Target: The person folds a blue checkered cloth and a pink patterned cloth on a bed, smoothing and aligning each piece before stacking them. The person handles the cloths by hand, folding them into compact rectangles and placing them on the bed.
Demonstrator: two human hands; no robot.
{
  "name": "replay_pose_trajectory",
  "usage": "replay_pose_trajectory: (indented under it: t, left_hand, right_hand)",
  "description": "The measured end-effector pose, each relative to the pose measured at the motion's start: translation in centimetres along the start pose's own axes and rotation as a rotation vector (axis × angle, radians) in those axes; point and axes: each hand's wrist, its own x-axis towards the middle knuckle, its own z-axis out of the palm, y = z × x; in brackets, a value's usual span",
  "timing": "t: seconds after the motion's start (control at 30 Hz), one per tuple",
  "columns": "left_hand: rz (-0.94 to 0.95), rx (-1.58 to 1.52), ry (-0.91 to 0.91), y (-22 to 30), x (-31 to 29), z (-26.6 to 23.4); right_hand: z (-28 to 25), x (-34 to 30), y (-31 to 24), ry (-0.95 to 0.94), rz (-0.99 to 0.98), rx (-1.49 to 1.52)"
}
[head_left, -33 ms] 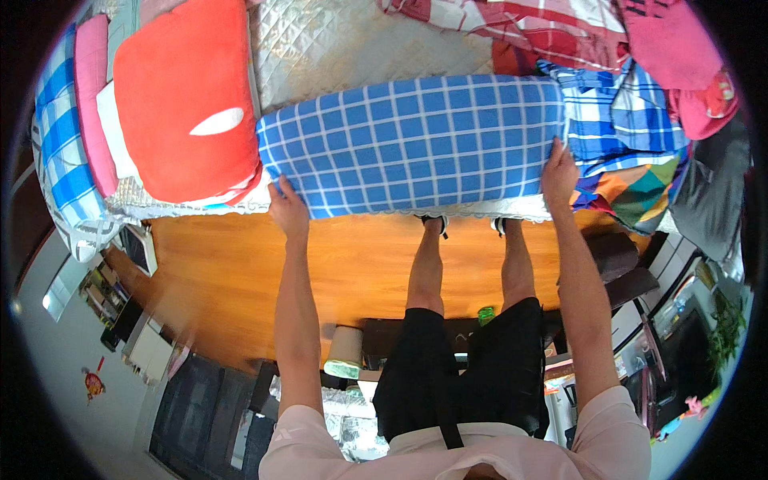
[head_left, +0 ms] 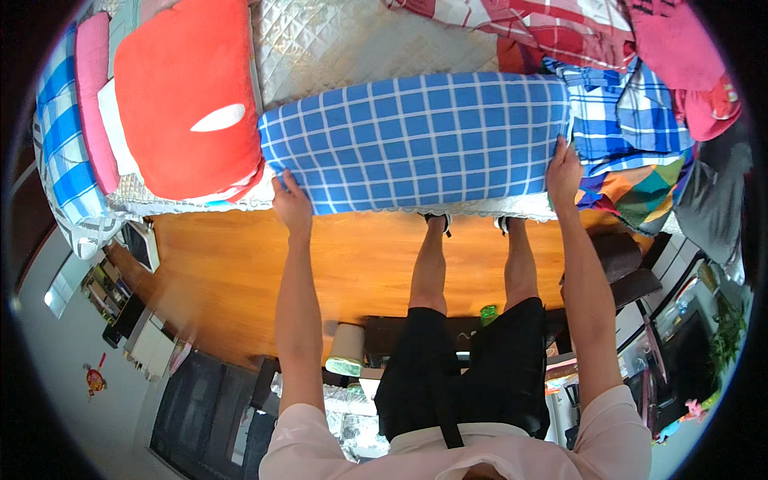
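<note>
2 hands (head_left: pixel 294 208) (head_left: pixel 565 178) pinch 1 blue checked cloth (head_left: pixel 416 144) at 2 ends; 1 red cushion (head_left: pixel 184 76) lies beside it.

No lettering we can read

We make out no words, numbers or signs here; we see dark marks on the pink cloth (head_left: pixel 676 50) at the upper right, but cannot read them

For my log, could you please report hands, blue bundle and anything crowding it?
Left hand, right hand at opposite ends of blue, white-gridded rectangular fabric bundle. Red plush cushion by left end; blue-white plaid cloth by right.
</note>
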Motion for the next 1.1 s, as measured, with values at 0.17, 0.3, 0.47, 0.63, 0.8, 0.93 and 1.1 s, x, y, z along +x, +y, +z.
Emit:
replay_pose_trajectory:
  t: [0.17, 0.3, 0.47, 0.63, 0.8, 0.93, 1.1]
  left_hand:
    - [0.137, 0.074, 0.161, 1.4, -1.9, -0.5]
    - [0.648, 0.081, -0.033, 7.5, -5.3, -1.7]
    - [0.849, 0.017, -0.266, 17.0, -5.3, 6.0]
    - [0.840, 0.265, -0.272, 14.0, -2.5, 5.9]
    - [0.680, 0.424, -0.152, 8.3, 1.0, 3.0]
    - [0.628, 0.458, -0.123, 4.7, 3.0, 1.5]
    - [0.184, -0.017, -0.065, 3.3, -0.7, -0.1]
  right_hand:
    - [-1.7, -0.3, -1.4, -0.077, 0.271, -0.042]
    - [-4.0, -2.9, -8.7, -0.076, -0.369, -0.009]
    - [5.3, -5.1, -18.0, -0.365, -0.560, -0.227]
    - [6.5, -0.6, -13.6, -0.303, -0.477, -0.151]
    - [3.6, 2.2, -7.2, -0.169, -0.393, -0.430]
    - [1.8, 2.9, -3.0, -0.124, -0.339, -0.316]
    - [-0.7, 2.6, -4.8, -0.249, 0.304, 0.200]
